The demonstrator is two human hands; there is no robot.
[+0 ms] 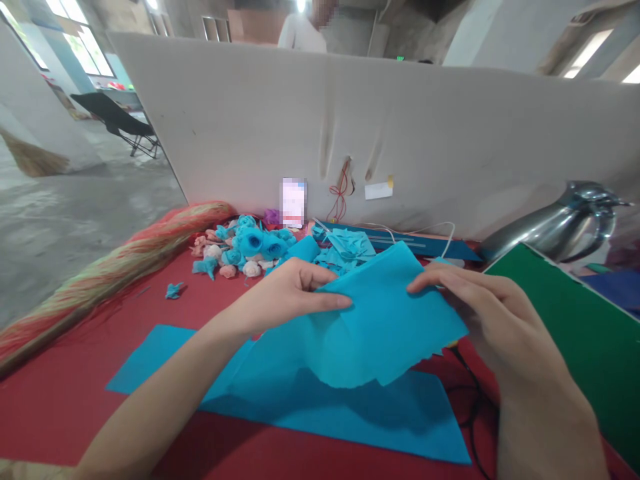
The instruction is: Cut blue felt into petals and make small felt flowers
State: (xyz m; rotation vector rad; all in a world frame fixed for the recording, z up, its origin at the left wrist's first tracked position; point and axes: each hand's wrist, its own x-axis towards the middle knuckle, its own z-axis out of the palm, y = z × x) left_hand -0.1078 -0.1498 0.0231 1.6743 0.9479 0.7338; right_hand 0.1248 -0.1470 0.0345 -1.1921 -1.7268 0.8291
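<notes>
My left hand (pixel 295 293) pinches the left side of a blue sheet of crepe paper (pixel 385 320), its thumb lying across the front. At the right edge of that sheet, my right hand (pixel 493 313) grips with bent fingers; its thumb is mostly hidden. The sheet is tilted up, with an uneven lower edge and soft folds at its left. Below it, more flat blue paper (pixel 350 427) lies on the red tabletop (pixel 200 447). Another blue piece (pixel 150 357) extends leftward, partly behind my left forearm.
Blue, pink and white paper flowers (pixel 250 243) are heaped behind my left hand, near crumpled blue paper (pixel 345 247). A phone (pixel 293 203) leans on the white panel (pixel 250 120). A broom (pixel 125 280) borders the left; a green board (pixel 565 340) and metal jug (pixel 545 223) stand right.
</notes>
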